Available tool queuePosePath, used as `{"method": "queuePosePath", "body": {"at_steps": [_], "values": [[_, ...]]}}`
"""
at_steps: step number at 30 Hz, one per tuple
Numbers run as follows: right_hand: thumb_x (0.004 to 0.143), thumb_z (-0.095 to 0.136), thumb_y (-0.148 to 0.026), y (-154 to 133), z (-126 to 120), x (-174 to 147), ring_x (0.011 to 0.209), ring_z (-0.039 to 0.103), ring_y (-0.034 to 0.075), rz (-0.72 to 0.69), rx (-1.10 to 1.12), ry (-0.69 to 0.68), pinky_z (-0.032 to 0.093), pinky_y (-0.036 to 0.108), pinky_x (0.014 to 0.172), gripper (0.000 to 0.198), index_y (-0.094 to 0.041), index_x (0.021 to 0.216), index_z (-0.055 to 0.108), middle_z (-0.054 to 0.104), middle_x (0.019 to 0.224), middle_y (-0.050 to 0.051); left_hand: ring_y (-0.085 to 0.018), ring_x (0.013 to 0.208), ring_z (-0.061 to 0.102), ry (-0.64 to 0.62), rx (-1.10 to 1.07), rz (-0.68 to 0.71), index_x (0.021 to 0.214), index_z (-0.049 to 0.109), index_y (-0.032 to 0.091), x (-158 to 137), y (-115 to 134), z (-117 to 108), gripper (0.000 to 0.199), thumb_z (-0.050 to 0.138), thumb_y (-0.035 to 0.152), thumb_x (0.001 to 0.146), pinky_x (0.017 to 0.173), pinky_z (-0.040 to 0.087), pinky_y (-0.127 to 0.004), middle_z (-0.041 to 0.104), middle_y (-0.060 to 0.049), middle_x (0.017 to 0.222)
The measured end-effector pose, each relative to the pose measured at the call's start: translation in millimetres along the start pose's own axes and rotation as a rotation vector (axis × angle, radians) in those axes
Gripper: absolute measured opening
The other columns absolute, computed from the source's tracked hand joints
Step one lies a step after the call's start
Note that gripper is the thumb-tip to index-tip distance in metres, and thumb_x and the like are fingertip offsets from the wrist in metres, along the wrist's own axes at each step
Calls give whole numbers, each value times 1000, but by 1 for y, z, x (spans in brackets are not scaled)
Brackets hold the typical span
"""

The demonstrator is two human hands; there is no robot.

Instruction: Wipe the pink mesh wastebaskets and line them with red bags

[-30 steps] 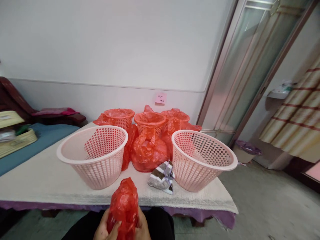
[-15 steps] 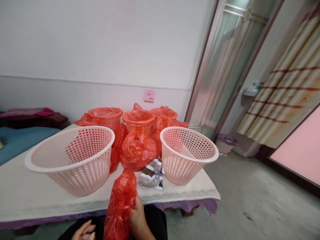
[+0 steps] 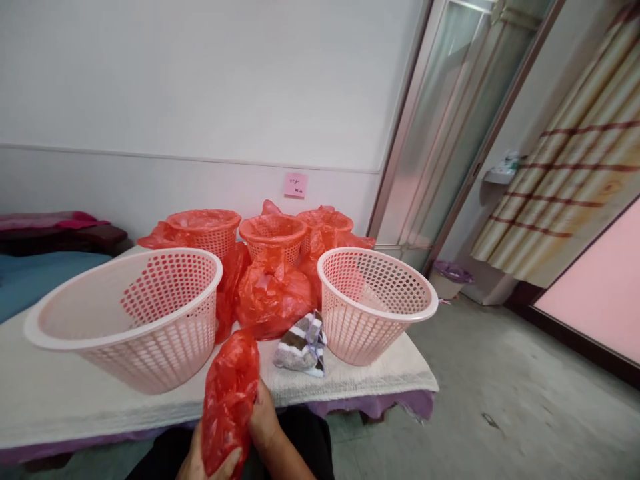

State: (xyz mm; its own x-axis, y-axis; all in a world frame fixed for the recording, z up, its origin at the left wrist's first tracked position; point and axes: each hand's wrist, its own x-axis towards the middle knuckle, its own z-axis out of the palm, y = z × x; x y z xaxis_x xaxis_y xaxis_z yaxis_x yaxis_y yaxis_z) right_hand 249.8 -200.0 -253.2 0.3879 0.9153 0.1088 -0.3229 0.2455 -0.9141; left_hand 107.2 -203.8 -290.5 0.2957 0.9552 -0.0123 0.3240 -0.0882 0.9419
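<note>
A bunched red plastic bag (image 3: 233, 393) is held upright over my lap, at the front edge of the bed. My right hand (image 3: 263, 417) is closed around its right side, fingers partly hidden behind the plastic. Low on the left, my left hand (image 3: 207, 457) grips the bag's lower part. What the bag contains, if anything, cannot be made out. Just beyond it lies a folded striped cloth (image 3: 303, 345) in grey, brown and white. A fuller red plastic bag (image 3: 275, 297) sits behind that cloth.
Pink perforated baskets stand on both sides, a left basket (image 3: 160, 353) and a right basket (image 3: 367, 333). Several red-lined baskets (image 3: 277, 230) line the wall behind. A pink note (image 3: 295, 185) is stuck on the wall. A small bin (image 3: 447, 277) stands on the floor at right.
My left hand has come up from beside the bag and taken hold of its lower part. The bag and my right hand have shifted slightly left. The view has also moved a little.
</note>
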Motion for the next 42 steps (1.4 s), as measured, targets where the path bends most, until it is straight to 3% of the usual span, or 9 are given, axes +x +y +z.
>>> {"method": "queuePosePath", "body": {"at_steps": [5, 11, 17, 22, 27, 30, 33, 37, 42], "values": [[77, 70, -49, 6, -5, -1, 95, 67, 27, -25, -62, -65, 54, 37, 84, 40, -17, 101, 71, 74, 102, 7, -30, 105, 68, 81, -153, 54, 115, 55, 19, 9, 1, 22, 57, 70, 49, 70, 88, 56, -38, 72, -13, 114], [68, 79, -47, -1, -10, 0, 99, 66, 27, 33, 46, -118, 52, 40, 90, 55, -19, 113, 65, 73, 108, 5, -31, 95, 70, 182, -198, 11, 98, 64, 17, 18, 22, 12, 43, 68, 43, 64, 88, 54, -40, 75, -12, 101], [72, 75, -46, 9, -18, 5, 98, 67, 24, 10, 64, -58, 51, 39, 91, 47, -20, 108, 62, 71, 103, 6, -31, 89, 70, 234, -178, 6, 98, 65, 15, 41, 27, 3, 42, 59, 29, 58, 88, 53, -44, 75, -11, 94], [79, 67, -46, 7, -30, 2, 91, 64, 22, -59, -152, -18, 53, 36, 81, 59, -20, 130, 52, 67, 99, 6, -28, 94, 70, 191, -189, 29, 104, 64, 15, 58, 33, -1, 42, 61, 32, 66, 88, 54, -40, 75, -11, 100], [79, 67, -31, -3, -25, 2, 107, 57, 24, -299, -538, -91, 48, 38, 94, 59, -23, 136, 51, 62, 116, 8, -30, 106, 67, 127, -161, 45, 108, 66, 16, 67, 35, 1, 45, 63, 40, 70, 93, 52, -42, 74, -11, 109], [78, 66, -22, -4, -18, 12, 117, 53, 26, -349, -723, -161, 43, 40, 102, 58, -23, 135, 52, 58, 124, 10, -31, 106, 67, 128, -118, 34, 108, 66, 15, 72, 27, 6, 43, 59, 37, 72, 96, 50, -46, 74, -12, 108], [80, 60, -15, 0, -13, 28, 128, 47, 27, -371, -806, -206, 37, 41, 109, 60, -22, 139, 49, 53, 136, 12, -30, 102, 69, 115, -69, 18, 108, 65, 14, 78, 17, 10, 40, 57, 34, 74, 95, 51, -46, 75, -12, 102], [82, 52, -11, 13, -16, 48, 120, 56, 26, -312, -857, -177, 42, 40, 106, 45, -19, 125, 61, 64, 126, 12, -28, 101, 70, 71, -24, 43, 112, 61, 13, 83, 14, 13, 41, 58, 37, 79, 94, 51, -43, 73, -13, 104], [87, 46, -14, 29, -21, 66, 124, 55, 26, -249, -946, -100, 40, 42, 108, 43, -18, 127, 60, 63, 130, 13, -28, 130, 52, 158, 38, 120, 142, 36, 16, 77, 21, 6, 70, 61, 39, 81, 110, 39, -47, 52, -17, 140]]}}
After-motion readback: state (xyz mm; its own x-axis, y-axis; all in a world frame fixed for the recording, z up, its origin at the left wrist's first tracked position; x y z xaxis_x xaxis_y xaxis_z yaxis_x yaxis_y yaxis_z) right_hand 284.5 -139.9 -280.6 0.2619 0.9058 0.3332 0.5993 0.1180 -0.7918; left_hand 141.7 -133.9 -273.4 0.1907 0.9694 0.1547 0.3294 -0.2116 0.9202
